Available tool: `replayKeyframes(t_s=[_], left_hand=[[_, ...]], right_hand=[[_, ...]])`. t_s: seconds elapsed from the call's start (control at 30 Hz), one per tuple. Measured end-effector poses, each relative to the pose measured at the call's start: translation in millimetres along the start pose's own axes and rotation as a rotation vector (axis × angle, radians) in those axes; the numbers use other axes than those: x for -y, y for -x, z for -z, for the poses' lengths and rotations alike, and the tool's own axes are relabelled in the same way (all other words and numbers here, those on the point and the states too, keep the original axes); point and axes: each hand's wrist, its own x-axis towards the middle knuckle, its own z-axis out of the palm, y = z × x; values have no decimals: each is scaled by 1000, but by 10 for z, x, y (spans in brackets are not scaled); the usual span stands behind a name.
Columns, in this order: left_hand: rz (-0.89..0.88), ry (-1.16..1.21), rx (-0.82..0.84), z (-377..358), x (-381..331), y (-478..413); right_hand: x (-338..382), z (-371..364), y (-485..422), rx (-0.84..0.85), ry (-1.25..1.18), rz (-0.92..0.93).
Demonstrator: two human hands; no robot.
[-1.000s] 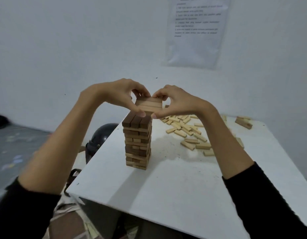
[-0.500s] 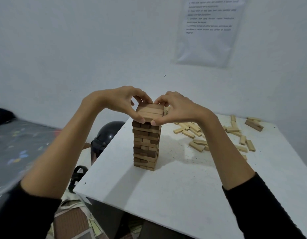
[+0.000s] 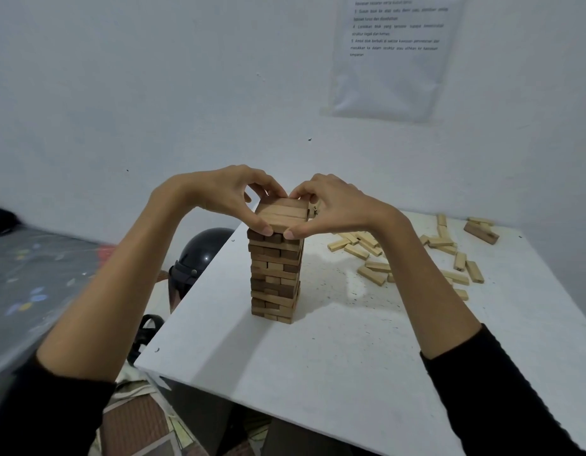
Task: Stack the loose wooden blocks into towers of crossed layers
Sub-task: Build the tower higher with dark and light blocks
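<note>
Top layer [image 3: 281,213] now flush atop tower [image 3: 275,278], pinched between left fingers [image 3: 263,228] and right fingers [image 3: 294,232]

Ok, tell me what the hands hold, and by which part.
The top layer of blocks on the tower: left hand pinches its left side, right hand its right side.

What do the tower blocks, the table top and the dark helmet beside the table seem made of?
Tower: wood, matt, seemingly unvarnished; light and dark brown pieces. Table top: white matt board, perhaps painted or laminated, flecked with dark specks. Helmet: probably hard plastic; its dark shell is glossy and catches a highlight.
</note>
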Motion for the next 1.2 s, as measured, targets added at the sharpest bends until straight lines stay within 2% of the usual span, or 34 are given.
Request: replayKeyframes(t_s=[0.23,0.33,0.4,0.47,0.53,0.57,0.67,0.83,1.2], left_hand=[[-15,1,7,-12,59,-1],[-29,47,-19,-29,130,73],[-71,247,-188,-83,148,144],[-105,620,-527,-212,134,160],[29,992,-790,-375,83,111],[112,1119,-830,-456,47,77],[233,1322,-749,-637,-33,12],[238,1427,-718,-750,-182,-23],[262,1376,-721,-766,-243,-48]], right_hand=[[-36,-29,-8,1,-40,-9],[-89,-79,36,-4,-260,-35],[-86,-141,71,-140,-576,-93],[-49,-254,80,-350,-902,-243],[1,-392,42,-509,-1136,-396],[44,-456,26,-531,-1196,-438],[200,-605,-30,-529,-1282,-465],[388,-712,-139,-498,-1390,-486],[433,-706,-156,-471,-1522,-522]])
